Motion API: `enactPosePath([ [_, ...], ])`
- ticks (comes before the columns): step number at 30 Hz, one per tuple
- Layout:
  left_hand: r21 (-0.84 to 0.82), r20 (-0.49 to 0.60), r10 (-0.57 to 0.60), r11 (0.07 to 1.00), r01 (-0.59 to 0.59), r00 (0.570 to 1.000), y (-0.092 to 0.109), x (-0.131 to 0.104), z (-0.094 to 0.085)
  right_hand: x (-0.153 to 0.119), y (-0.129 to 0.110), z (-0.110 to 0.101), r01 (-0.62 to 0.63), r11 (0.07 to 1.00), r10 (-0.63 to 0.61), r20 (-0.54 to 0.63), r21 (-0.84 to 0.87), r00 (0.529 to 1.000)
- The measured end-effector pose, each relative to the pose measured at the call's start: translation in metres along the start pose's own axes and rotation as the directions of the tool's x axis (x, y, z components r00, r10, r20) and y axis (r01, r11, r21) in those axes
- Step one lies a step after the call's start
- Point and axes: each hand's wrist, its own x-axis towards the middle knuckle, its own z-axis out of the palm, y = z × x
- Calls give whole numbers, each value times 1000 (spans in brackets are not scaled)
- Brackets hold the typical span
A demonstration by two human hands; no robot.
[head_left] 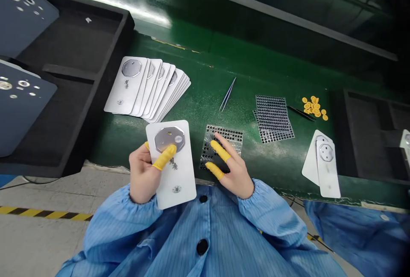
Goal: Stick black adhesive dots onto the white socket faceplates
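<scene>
My left hand (145, 175) grips a white phone back cover (177, 178), its yellow-cotted thumb lying across the grey octagonal camera area. Dark characters and a small round mark are printed below that area. My right hand (235, 172) rests over a clear sheet of small black dots (237, 138). Its thumb and index finger wear yellow finger cots and are spread apart, with nothing visible between them. Beyond the sheet lie metal tweezers (228, 94). A fanned stack of similar white covers (128, 86) lies up and left of my left hand.
More dotted sheets (273, 116), black tweezers (301, 113) and a pile of yellow finger cots (314, 107) lie to the right. Two white covers (328, 166) overlap near the front edge. A black tray (110, 65) with blue-grey covers (24, 106) stands left; another dark tray (368, 123) stands right.
</scene>
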Motion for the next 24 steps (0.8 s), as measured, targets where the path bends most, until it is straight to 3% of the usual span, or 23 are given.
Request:
enactPosePath([
  [2,81,9,34,996,-35,999,-2,6,-6,-6,8,4,25,999,-24,21,-29,999],
  [4,214,9,197,957,-194,980,-5,9,-10,-8,11,6,48,999,-48,9,-19,999],
  [6,348,74,339,873,-343,938,-7,10,-10,-7,10,5,46,999,-45,-32,5,998],
  [7,388,141,344,843,-371,928,-8,9,-9,-7,10,3,44,999,-43,-46,13,998],
  [10,431,368,147,848,-309,918,-10,5,0,-5,8,-3,64,998,-63,-46,16,997],
  [12,434,447,61,858,-275,893,-11,2,11,-6,9,-6,87,996,-86,-48,16,995],
  [18,433,459,1,873,-225,889,-8,0,29,-7,7,-15,124,992,-120,-124,23,985],
  [24,332,504,130,884,-331,854,-10,0,30,5,1,-17,154,988,-151,-84,29,985],
])
